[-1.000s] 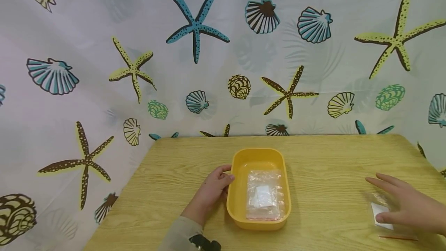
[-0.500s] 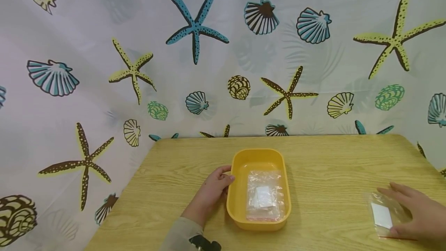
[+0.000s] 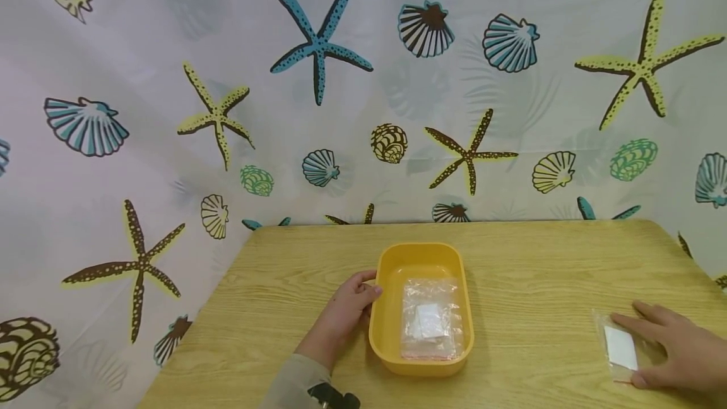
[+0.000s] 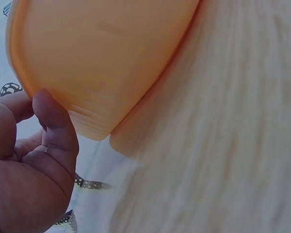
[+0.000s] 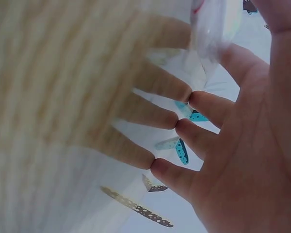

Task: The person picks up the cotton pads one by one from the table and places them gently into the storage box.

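My left hand [image 3: 348, 303] holds the left rim of a yellow plastic tray [image 3: 377, 333]; in the left wrist view its thumb and finger pinch the tray's edge [image 4: 87, 53]. Inside the tray lies a clear zip bag [image 3: 430, 322] with a white folded piece in it. Over at the right, my right hand [image 3: 676, 349] rests with spread fingers over another clear zip bag [image 3: 621, 347], which contains a white rectangle. Thumb and index finger touch that bag's near and right parts, and the hand covers its right side. In the right wrist view, the fingertips [image 5: 162, 167] press on the tabletop.
The tray stands mid-table on a light wood-grain tabletop [image 3: 528, 283]. Behind and around the table hangs a white curtain [image 3: 363, 163] printed with starfish and shells.
My right hand has shifted right and lowered onto the bag, uncovering its white rectangle. The bag has slid slightly left and looks more bunched. The left hand and tray have stayed put.
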### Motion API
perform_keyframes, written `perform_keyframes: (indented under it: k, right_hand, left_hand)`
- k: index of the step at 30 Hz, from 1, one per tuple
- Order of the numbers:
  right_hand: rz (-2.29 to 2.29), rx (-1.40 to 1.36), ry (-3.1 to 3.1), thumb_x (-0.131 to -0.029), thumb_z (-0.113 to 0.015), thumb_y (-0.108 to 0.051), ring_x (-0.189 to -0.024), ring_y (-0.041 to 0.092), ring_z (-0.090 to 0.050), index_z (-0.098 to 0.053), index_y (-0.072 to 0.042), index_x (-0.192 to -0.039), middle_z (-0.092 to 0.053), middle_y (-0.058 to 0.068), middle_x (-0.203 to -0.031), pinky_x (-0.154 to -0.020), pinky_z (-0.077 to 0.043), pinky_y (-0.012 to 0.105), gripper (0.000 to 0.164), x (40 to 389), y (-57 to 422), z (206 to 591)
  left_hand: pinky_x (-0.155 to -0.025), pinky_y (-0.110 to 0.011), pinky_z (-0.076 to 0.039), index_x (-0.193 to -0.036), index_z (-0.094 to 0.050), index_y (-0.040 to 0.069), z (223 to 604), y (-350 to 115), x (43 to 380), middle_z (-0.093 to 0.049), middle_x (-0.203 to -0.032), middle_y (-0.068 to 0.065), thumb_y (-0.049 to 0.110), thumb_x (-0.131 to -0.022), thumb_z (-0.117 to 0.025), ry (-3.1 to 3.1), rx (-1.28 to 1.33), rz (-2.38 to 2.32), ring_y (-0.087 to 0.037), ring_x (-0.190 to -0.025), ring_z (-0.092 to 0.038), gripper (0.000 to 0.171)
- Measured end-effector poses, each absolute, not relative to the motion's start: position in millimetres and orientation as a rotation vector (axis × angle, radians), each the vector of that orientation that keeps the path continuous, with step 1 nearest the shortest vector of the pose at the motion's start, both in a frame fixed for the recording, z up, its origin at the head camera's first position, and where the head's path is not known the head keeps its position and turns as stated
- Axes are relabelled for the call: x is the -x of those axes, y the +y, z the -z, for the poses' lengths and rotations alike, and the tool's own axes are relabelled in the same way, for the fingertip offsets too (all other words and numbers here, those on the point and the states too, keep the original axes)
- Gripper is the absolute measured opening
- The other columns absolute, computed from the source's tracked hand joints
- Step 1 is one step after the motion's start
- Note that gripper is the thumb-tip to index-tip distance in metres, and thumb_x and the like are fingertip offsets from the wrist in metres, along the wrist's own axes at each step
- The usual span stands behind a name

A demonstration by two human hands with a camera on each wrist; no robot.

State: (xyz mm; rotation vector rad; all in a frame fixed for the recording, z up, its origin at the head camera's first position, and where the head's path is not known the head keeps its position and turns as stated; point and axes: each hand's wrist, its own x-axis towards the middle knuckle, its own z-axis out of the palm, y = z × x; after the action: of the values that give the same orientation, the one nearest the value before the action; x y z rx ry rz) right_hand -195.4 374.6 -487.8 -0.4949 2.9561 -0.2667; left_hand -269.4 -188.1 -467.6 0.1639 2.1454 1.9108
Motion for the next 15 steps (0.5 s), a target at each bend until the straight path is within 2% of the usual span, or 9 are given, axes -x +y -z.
perform_keyframes:
  k: [6,11,15]
  right_hand:
    - [0.243,0.514,2.957,-0.078,-0.073,-0.07,-0.122,0.065,-0.042,-0.054,-0.009,-0.144,-0.04,0.042,-0.14,-0.086,-0.042,0.072,0.092,196.6,370.7,479.3]
    - [0.245,0.534,2.983,-0.076,-0.073,-0.072,-0.119,0.061,-0.046,-0.052,-0.005,-0.145,-0.044,0.04,-0.138,-0.085,-0.045,0.069,0.098,196.7,366.7,475.2]
    - [0.231,0.529,3.016,-0.074,-0.072,-0.076,-0.119,0.06,-0.048,-0.054,-0.006,-0.143,-0.046,0.037,-0.138,-0.086,-0.045,0.069,0.1,197.4,362.9,474.2]
  left_hand:
    - [-0.066,-0.031,-0.054,-0.148,-0.046,0.009,469.7,-188.0,270.7,-0.065,-0.103,-0.016,0.023,-0.106,-0.055,2.146,-0.147,-1.911,-0.021,-0.075,-0.061,0.045]
    - [-0.066,-0.031,-0.054,-0.148,-0.046,0.01,470.4,-188.1,270.8,-0.064,-0.104,-0.017,0.023,-0.106,-0.055,2.145,-0.146,-1.908,-0.021,-0.075,-0.061,0.045]
    - [-0.066,-0.031,-0.055,-0.149,-0.045,0.009,471.1,-188.5,271.3,-0.063,-0.103,-0.016,0.023,-0.106,-0.055,2.147,-0.161,-1.909,-0.021,-0.074,-0.061,0.046]
